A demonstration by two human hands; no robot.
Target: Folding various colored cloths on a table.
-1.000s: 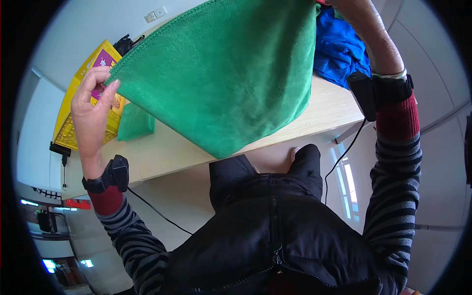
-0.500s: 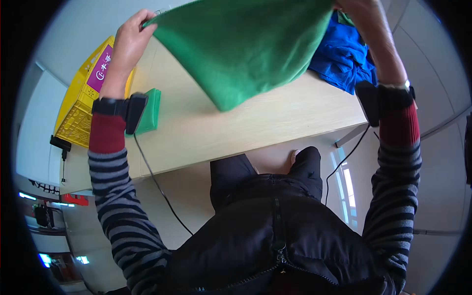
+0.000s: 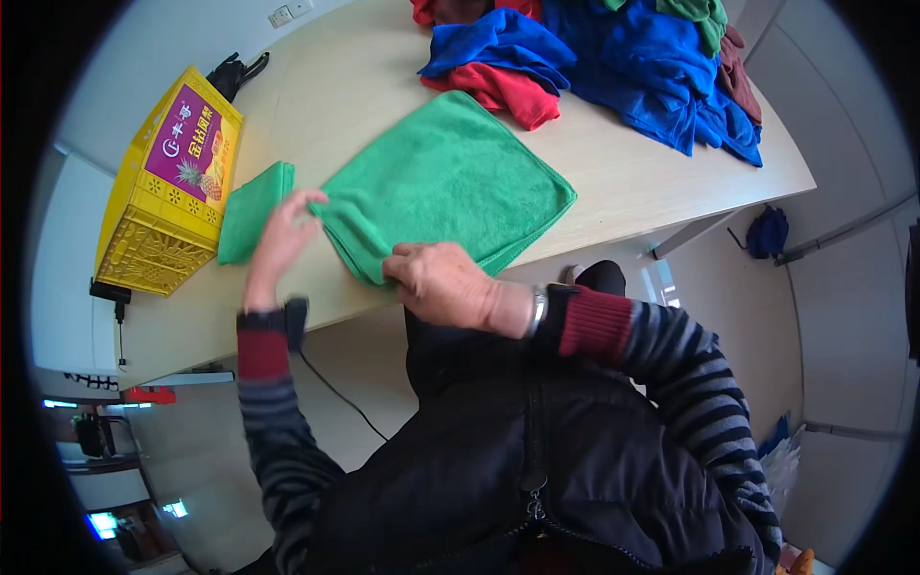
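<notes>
A green cloth (image 3: 450, 177) lies on the table near its front edge, folded over in layers with a point toward the far side. My left hand (image 3: 280, 240), a little blurred, pinches the cloth's left corner between thumb and fingers. At the near edge of the cloth, my right hand (image 3: 441, 285) is closed on the fabric, its fingertips partly hidden under the hand. Just left of my left hand is a folded green cloth stack (image 3: 251, 213), beside the yellow crate.
A yellow plastic crate (image 3: 134, 235) with a purple label stands at the table's left. Blue cloths (image 3: 652, 77) lie heaped at the far right with a red cloth (image 3: 494, 91) and others. A black item (image 3: 230, 75) sits behind the crate. The table's front edge (image 3: 613, 244) runs close to my body.
The green cloth, held up in the air between both hands before, now lies folded on the table. Both hands came down and nearer, the right one far to the left. The coloured heap is uncovered.
</notes>
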